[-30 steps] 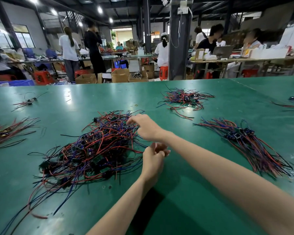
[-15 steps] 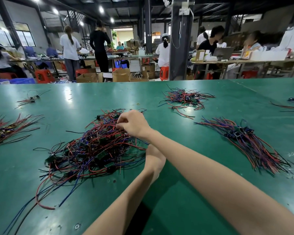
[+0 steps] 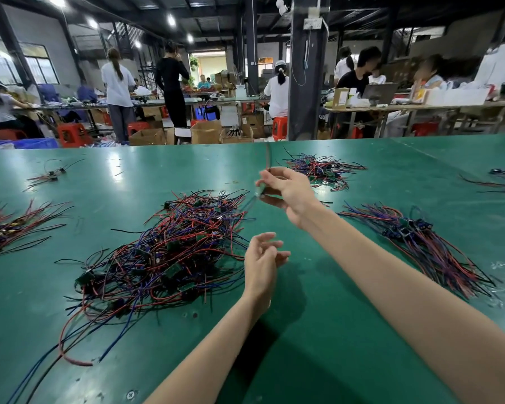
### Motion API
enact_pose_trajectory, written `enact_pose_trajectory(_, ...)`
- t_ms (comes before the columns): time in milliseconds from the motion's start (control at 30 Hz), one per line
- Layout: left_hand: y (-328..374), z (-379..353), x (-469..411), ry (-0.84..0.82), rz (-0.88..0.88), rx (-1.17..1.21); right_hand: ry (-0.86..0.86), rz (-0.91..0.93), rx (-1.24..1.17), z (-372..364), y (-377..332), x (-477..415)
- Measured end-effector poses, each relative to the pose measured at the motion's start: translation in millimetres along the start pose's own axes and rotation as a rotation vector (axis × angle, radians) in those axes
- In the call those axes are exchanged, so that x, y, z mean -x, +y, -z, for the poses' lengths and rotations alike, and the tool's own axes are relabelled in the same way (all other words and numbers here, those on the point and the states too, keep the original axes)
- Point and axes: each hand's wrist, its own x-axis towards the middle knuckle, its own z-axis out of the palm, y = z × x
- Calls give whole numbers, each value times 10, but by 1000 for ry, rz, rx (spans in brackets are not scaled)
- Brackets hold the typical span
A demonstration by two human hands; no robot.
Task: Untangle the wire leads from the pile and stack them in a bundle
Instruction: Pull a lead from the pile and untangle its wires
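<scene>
**One lead lifted, its tail close to the tangle**

The right hand [image 3: 289, 196] is raised at frame centre and its fingers [image 3: 270, 176] pinch a single lead [image 3: 268, 158]. The lead is motion-blurred, so I cannot tell whether its lower end is clear of the pile [image 3: 169, 252].

If that end is snagged, pulling on towards the right could drag several wires off the heap or tighten a knot. The small green boards in the tangle look likely to catch on loops. A light pinch on a thin, slick wire could also slip, dropping the lead back into the heap.

The left hand [image 3: 263, 258] holds nothing. It hovers just right of the pile with its fingers [image 3: 270, 237] loosely spread, so nothing pins the heap against a tug.

The bundle [image 3: 420, 240] lies at right of frame, well apart from the pile. A lead tossed onto it crosswise would spoil its alignment.

The pile sits left of centre on the green counter [image 3: 146, 182]. It is a dense knot of red, blue and black wires with long strands trailing to the lower left. The bundle's wires run roughly parallel and fan towards the lower right, with their connectors grouped at its upper end.
</scene>
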Motion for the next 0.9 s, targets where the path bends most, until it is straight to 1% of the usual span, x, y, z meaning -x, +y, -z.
enact_pose_trajectory(100,60,20,-10,74,-19,76,94,-75,-182,403,39,44)
enact_pose_trajectory(167,80,17,-7,88,-42,80,127,-117,-245,667,94,101)
enact_pose_trajectory(333,135,-23,67,6,-36,167,178,-190,-203,1104,378,283)
enact_pose_trajectory(433,173,-50,120,-70,-11,157,177,-200,-225,1224,519,351)
enact_pose_trajectory(500,195,-50,132,-159,67,241,158,-199,-231,1253,542,377)
enact_pose_trajectory(600,247,-36,149,-343,321,425,123,-233,-276,1279,539,410)
enact_pose_trajectory(633,267,-35,160,-404,399,451,103,-255,-295,1277,540,433)
enact_pose_trajectory(700,285,-51,185,-520,498,412,60,-288,-324,1278,548,481)
enact_pose_trajectory(767,293,-89,224,-589,527,326,19,-294,-368,1293,559,515)
enact_pose_trajectory(833,263,-123,252,-574,503,256,-11,-302,-389,1304,564,536)
enact_pose_trajectory(900,216,-138,260,-515,448,176,-49,-311,-387,1298,562,555)
